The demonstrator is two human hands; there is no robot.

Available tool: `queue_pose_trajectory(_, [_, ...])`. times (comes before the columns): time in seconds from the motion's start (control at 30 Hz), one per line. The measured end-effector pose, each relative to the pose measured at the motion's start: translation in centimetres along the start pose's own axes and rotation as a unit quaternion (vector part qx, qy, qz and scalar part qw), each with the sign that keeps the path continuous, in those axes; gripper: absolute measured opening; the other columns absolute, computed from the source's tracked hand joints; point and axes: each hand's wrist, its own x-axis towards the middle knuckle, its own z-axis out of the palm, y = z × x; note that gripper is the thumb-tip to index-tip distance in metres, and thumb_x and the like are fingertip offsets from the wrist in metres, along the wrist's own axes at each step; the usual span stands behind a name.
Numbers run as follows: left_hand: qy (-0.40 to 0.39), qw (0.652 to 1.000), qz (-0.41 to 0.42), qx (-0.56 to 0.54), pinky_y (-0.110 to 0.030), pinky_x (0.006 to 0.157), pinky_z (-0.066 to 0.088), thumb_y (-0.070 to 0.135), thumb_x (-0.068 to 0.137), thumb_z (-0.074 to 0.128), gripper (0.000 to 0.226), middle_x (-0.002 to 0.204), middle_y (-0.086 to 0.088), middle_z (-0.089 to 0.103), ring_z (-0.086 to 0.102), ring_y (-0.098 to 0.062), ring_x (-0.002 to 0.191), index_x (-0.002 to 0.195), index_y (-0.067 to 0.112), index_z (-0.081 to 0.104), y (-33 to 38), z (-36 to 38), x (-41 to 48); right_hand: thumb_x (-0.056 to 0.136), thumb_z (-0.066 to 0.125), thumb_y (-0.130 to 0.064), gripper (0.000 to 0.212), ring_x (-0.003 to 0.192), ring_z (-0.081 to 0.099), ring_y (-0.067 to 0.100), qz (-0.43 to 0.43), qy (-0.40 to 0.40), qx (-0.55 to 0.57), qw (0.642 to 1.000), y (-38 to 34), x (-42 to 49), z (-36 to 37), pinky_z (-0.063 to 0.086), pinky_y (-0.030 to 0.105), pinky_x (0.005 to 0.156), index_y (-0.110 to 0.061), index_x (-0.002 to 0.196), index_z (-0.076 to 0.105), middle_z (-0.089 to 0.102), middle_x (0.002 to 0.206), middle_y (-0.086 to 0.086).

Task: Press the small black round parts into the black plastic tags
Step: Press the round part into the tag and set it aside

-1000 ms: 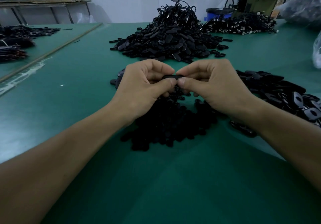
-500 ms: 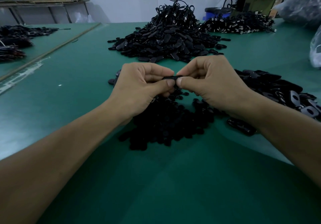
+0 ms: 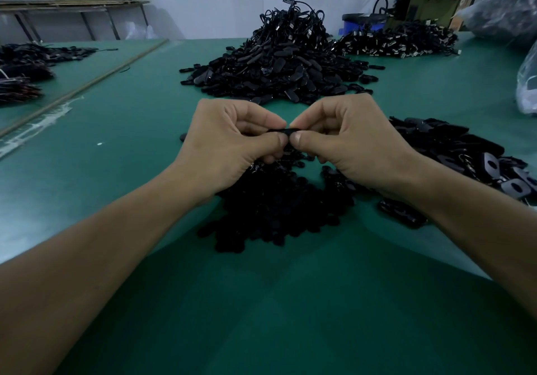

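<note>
My left hand (image 3: 229, 145) and my right hand (image 3: 351, 145) meet above the green table, both pinching one black plastic tag (image 3: 282, 132) between thumbs and forefingers. Only a thin edge of the tag shows; any round part on it is hidden by my fingers. Under my hands lies a heap of small black round parts (image 3: 276, 209). A spread of flat black tags with holes (image 3: 465, 156) lies to the right, beside my right forearm.
A tall pile of black tags (image 3: 279, 63) stands farther back on the green table (image 3: 145, 171). Another dark pile (image 3: 398, 41) lies back right, more (image 3: 23, 66) at far left. A plastic bag (image 3: 527, 86) sits at the right edge.
Both hands have stayed pinched on the same tag and have drifted slightly up and away together. The piles have not moved.
</note>
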Motion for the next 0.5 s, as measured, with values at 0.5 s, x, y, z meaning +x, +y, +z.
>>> queue_pose_trajectory(0.5, [0.21, 0.963, 0.011, 0.17, -0.012, 0.071, 0.056, 0.01, 0.086, 0.077, 0.029, 0.085, 0.014, 0.072, 0.068, 0.006, 0.067, 0.111, 0.022, 0.075, -3.3, -3.5, 1.9, 0.102, 0.04, -0.036, 0.032, 0.113, 0.049, 0.036, 0.147, -0.043, -0.475, 0.866, 0.7, -0.9, -1.0, 0.032, 0.046, 0.097, -0.018, 0.113, 0.064, 0.063, 0.112, 0.012])
